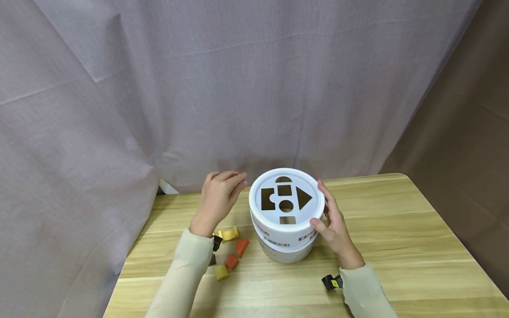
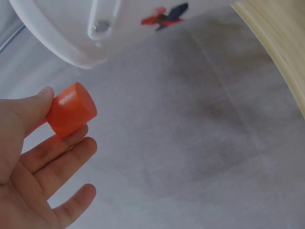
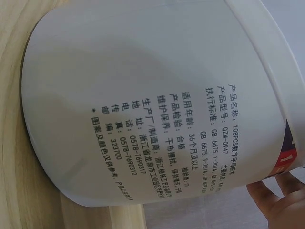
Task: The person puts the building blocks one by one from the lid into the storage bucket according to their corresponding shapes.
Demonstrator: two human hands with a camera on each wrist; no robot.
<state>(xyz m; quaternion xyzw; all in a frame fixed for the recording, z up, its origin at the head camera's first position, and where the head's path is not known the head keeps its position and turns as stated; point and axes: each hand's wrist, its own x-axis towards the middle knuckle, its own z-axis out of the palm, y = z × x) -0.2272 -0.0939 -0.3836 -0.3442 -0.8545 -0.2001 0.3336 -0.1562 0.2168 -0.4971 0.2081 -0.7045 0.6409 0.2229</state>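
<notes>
Between thumb and fingers, my left hand (image 1: 220, 196) pinches an orange cylinder block (image 2: 71, 110), and the other fingers are spread. It is held off the table, just left of a white bucket (image 1: 286, 255). On top of the bucket is a white lid (image 1: 304, 181) with several cut-out holes, among them a circle, a triangle and a square. My right hand (image 1: 336, 229) grips the bucket's right side near the top, thumb on the lid's rim. In the right wrist view, printed text covers the bucket's wall, and only some fingertips show.
Left of the bucket, a yellow arch block (image 1: 228, 234), a red triangle block (image 1: 241, 247), a small red block (image 1: 232, 261), a yellow block (image 1: 222, 272) and a dark block (image 1: 212, 260) lie on the wooden table (image 1: 417, 247). Grey cloth (image 1: 254, 88) hangs behind.
</notes>
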